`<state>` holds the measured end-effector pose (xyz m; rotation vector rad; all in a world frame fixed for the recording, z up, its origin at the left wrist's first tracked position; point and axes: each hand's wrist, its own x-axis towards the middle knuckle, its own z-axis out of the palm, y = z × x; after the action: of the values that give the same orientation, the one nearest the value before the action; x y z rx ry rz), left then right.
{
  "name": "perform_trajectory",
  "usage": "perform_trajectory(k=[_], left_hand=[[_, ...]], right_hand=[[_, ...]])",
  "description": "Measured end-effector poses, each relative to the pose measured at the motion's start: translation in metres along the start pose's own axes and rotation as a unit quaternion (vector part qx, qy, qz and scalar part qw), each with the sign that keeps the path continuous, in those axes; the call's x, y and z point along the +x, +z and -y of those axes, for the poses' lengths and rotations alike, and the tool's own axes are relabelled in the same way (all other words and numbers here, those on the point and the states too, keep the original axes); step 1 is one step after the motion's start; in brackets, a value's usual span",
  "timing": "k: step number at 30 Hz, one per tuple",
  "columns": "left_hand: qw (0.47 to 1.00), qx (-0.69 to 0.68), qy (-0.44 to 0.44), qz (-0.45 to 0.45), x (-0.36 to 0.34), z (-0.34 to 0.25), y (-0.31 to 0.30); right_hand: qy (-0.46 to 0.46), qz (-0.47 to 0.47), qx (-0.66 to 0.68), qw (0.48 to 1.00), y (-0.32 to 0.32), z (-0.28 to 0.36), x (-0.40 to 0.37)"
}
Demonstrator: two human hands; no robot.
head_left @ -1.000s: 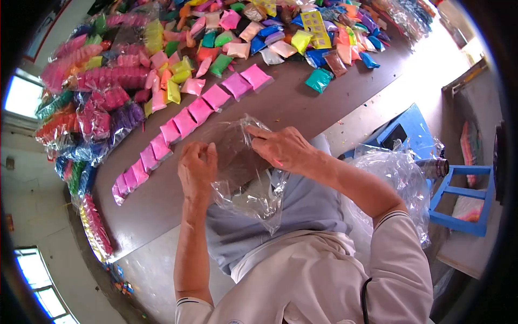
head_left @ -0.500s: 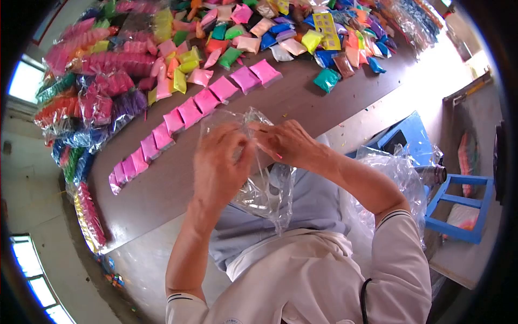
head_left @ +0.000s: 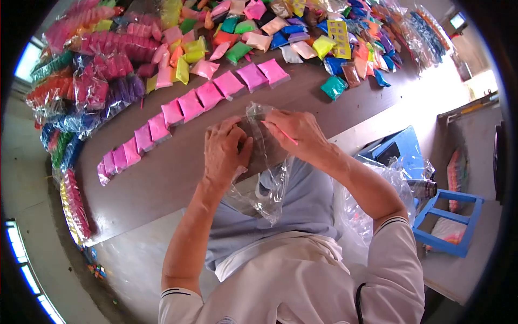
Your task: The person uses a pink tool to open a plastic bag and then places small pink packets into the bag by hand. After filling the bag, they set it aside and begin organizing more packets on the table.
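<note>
A clear plastic bag point(head_left: 268, 197) hangs between my hands at the table's near edge, its lower part over my lap. My left hand point(head_left: 225, 151) has its fingers curled on the bag's left side. My right hand point(head_left: 302, 135) is closed on the bag's upper right edge, and a thin pink stick point(head_left: 283, 133) lies along its fingers. Just beyond my hands, a slanting row of pink and purple-pink packets point(head_left: 190, 105) lies on the brown table point(head_left: 178, 156). What is under my left fingers is partly hidden.
Loose packets in many colours, among them a teal packet point(head_left: 334, 87), cover the table's far side. Bundled packets point(head_left: 116, 48) are piled at the far left. To my right are a crumpled plastic bag point(head_left: 364, 200), a blue box point(head_left: 402, 154) and a blue frame point(head_left: 448, 221).
My hands have moved slightly apart, with the bag stretched between them. The pink stick in my right hand shows more plainly. The whole view has shifted a little.
</note>
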<state>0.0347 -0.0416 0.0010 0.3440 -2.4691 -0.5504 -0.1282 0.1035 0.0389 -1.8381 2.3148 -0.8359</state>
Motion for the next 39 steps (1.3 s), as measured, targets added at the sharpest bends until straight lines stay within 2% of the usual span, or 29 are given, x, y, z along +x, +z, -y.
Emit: perform_trajectory(k=[3,6,8,12,14,15,17,24,26,28,33,36,38,39], left_hand=[[1.0,0.003,-0.001,-0.01,-0.003,0.003,0.003],[1.0,-0.002,-0.017,0.0,-0.001,0.001,0.003],[0.999,-0.006,-0.038,0.012,0.0,-0.002,0.001],[0.999,-0.003,-0.042,0.014,0.003,-0.004,-0.001],[0.999,-0.002,-0.035,-0.001,0.005,-0.005,0.0],[0.998,-0.001,-0.054,0.017,0.006,-0.007,-0.002],[0.997,0.002,-0.073,0.032,0.006,-0.01,-0.006],[0.997,0.008,-0.071,0.023,0.004,-0.025,-0.015],[0.997,0.011,-0.075,0.022,0.008,-0.032,-0.02],[0.99,0.021,-0.115,0.078,0.013,-0.037,-0.025],[0.991,-0.01,-0.125,0.044,0.014,-0.034,-0.008],[0.993,-0.021,-0.111,0.03,0.01,-0.031,-0.006],[0.994,-0.025,-0.102,0.023,0.009,-0.03,-0.007],[0.993,-0.03,-0.107,0.041,0.009,-0.03,-0.011]], right_hand=[[-0.001,-0.04,0.033,0.999,-0.014,0.006,0.008],[-0.062,-0.077,0.005,0.995,-0.018,0.003,0.018],[-0.155,-0.111,-0.033,0.981,-0.014,-0.001,0.025],[-0.227,-0.071,0.014,0.971,-0.001,-0.016,0.033],[-0.142,-0.054,0.089,0.984,0.006,-0.017,0.033],[-0.146,-0.053,0.091,0.984,0.004,-0.013,0.032],[-0.086,-0.02,0.074,0.993,-0.003,-0.003,0.025],[-0.069,-0.014,0.073,0.995,-0.02,0.013,0.013],[-0.105,0.008,0.062,0.992,-0.03,0.019,0.012],[-0.098,0.019,0.062,0.993,-0.036,0.027,0.013],[-0.088,0.031,0.1,0.991,-0.042,0.038,0.015],[-0.063,0.031,0.151,0.986,-0.042,0.035,0.016],[0.021,0.073,0.213,0.974,-0.039,0.024,0.019],[0.019,0.076,0.213,0.974,-0.04,0.019,0.02]])
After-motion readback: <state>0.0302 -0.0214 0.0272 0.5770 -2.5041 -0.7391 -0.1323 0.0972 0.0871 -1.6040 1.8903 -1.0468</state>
